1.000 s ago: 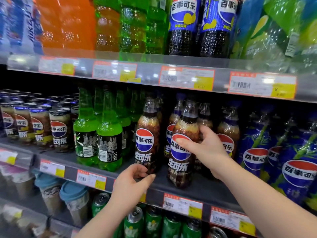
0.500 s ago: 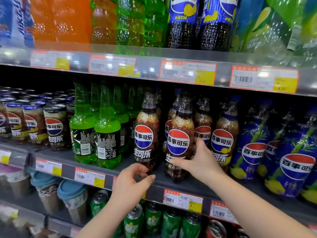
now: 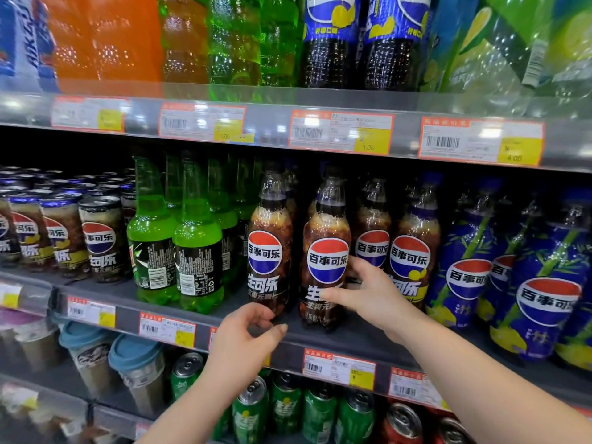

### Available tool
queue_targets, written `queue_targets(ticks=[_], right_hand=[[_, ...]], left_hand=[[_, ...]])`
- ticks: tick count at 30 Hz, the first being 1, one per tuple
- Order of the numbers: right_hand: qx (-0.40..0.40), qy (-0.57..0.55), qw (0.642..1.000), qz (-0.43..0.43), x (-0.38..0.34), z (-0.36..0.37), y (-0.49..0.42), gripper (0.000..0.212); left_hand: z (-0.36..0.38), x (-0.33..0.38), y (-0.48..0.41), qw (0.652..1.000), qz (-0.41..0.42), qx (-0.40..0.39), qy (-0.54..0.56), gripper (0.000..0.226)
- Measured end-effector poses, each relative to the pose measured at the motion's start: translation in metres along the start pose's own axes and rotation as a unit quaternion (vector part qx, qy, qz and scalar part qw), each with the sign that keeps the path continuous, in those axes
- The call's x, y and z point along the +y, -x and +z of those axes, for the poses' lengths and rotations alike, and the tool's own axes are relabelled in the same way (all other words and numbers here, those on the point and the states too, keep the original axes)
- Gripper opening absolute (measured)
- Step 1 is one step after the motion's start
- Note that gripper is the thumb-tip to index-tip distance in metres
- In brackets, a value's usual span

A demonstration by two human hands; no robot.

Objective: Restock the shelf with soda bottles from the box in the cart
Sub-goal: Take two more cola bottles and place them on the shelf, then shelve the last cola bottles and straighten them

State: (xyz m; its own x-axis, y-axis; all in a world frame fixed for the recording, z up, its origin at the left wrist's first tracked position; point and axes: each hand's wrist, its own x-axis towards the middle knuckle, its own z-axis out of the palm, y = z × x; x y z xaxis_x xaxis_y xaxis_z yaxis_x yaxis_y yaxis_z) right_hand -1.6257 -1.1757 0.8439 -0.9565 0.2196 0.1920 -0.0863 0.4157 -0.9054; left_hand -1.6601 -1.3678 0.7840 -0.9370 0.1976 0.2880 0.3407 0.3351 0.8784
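Store shelf [image 3: 352, 341], L to R: cola cans [image 3: 99, 241], green bottles [image 3: 197, 251], then two dark cola bottles at the front edge. L hand [image 3: 246, 341] hovers by the base of the left cola bottle [image 3: 269, 251], fingers loosely curled & apart, gripping nothing; contact unclear. R hand [image 3: 368, 293] holds the right cola bottle [image 3: 326, 251], thumb across its lower label, fingers wrapped behind. Vs 1 s ago, R hand has slid down from the logo; btl now stands upright beside its neighbour, so likely placed, release next. Blue bottles [image 3: 544, 283] further R. Box, cart not in view.
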Motion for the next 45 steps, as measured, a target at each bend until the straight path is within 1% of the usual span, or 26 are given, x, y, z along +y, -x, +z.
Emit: queue_targets(ticks=[6, 14, 17, 19, 21, 23, 25, 26, 28, 30, 32, 33, 34, 35, 36, 39, 42, 43, 45], right_hand=[[0.002, -0.001, 1.0, -0.009, 0.002, 0.001, 0.0, 0.063], [0.024, 0.016, 1.0, -0.008, 0.002, 0.003, 0.004, 0.072], [0.062, 0.028, 0.998, 0.012, 0.001, -0.001, 0.016, 0.075], [0.096, 0.036, 0.995, 0.019, 0.001, -0.003, 0.032, 0.07], [0.139, 0.055, 0.988, 0.027, 0.0, -0.005, 0.052, 0.065], [0.181, 0.08, 0.98, 0.032, 0.002, -0.004, 0.076, 0.062], [0.214, 0.115, 0.969, 0.04, 0.007, -0.001, 0.105, 0.06], [0.227, 0.141, 0.962, 0.047, 0.011, 0.001, 0.122, 0.059], [0.245, 0.203, 0.946, 0.07, 0.019, 0.002, 0.161, 0.059], [0.247, 0.261, 0.926, 0.111, 0.026, -0.003, 0.209, 0.061], [0.256, 0.304, 0.902, 0.172, 0.036, -0.01, 0.26, 0.065], [0.276, 0.314, 0.883, 0.212, 0.037, -0.016, 0.298, 0.067], [0.281, 0.321, 0.872, 0.241, 0.04, -0.019, 0.325, 0.071], [0.277, 0.324, 0.865, 0.265, 0.043, -0.021, 0.344, 0.074], [0.288, 0.324, 0.849, 0.301, 0.044, -0.024, 0.373, 0.074], [0.346, 0.31, 0.797, 0.386, 0.045, -0.033, 0.461, 0.069], [0.388, 0.292, 0.751, 0.447, 0.055, -0.047, 0.539, 0.073], [0.396, 0.281, 0.743, 0.461, 0.058, -0.052, 0.562, 0.074], [0.402, 0.264, 0.731, 0.485, 0.064, -0.064, 0.61, 0.075]], left_hand=[[0.001, 0.0, 0.0, 1.0, 0.001, 0.005, -0.005, 0.013], [0.002, -0.001, -0.002, 1.0, 0.004, 0.014, -0.014, 0.013], [0.0, -0.005, -0.004, 0.999, 0.011, 0.0, 0.03, 0.017], [-0.004, -0.005, -0.005, 0.998, 0.012, -0.022, 0.065, 0.022], [-0.006, -0.004, -0.006, 0.996, 0.031, -0.036, 0.073, 0.025], [-0.005, -0.004, -0.001, 0.995, 0.077, -0.031, 0.058, 0.026], [0.001, -0.004, 0.01, 0.988, 0.129, -0.054, 0.067, 0.032], [0.008, -0.003, 0.017, 0.982, 0.15, -0.084, 0.081, 0.033], [0.029, -0.003, 0.036, 0.966, 0.17, -0.168, 0.096, 0.026], [0.057, 0.0, 0.061, 0.949, 0.18, -0.248, 0.076, 0.025], [0.083, 0.002, 0.087, 0.923, 0.193, -0.329, 0.042, 0.031], [0.102, 0.01, 0.109, 0.901, 0.216, -0.374, 0.031, 0.039], [0.114, 0.014, 0.123, 0.888, 0.227, -0.4, 0.024, 0.043], [0.12, 0.016, 0.133, 0.881, 0.229, -0.414, 0.017, 0.043], [0.13, 0.022, 0.152, 0.867, 0.236, -0.438, 0.01, 0.042], [0.163, 0.047, 0.215, 0.817, 0.272, -0.509, -0.004, 0.051], [0.2, 0.072, 0.279, 0.764, 0.309, -0.566, -0.006, 0.051], [0.214, 0.079, 0.301, 0.747, 0.325, -0.58, -0.015, 0.05], [0.24, 0.096, 0.349, 0.724, 0.333, -0.602, -0.042, 0.041]])
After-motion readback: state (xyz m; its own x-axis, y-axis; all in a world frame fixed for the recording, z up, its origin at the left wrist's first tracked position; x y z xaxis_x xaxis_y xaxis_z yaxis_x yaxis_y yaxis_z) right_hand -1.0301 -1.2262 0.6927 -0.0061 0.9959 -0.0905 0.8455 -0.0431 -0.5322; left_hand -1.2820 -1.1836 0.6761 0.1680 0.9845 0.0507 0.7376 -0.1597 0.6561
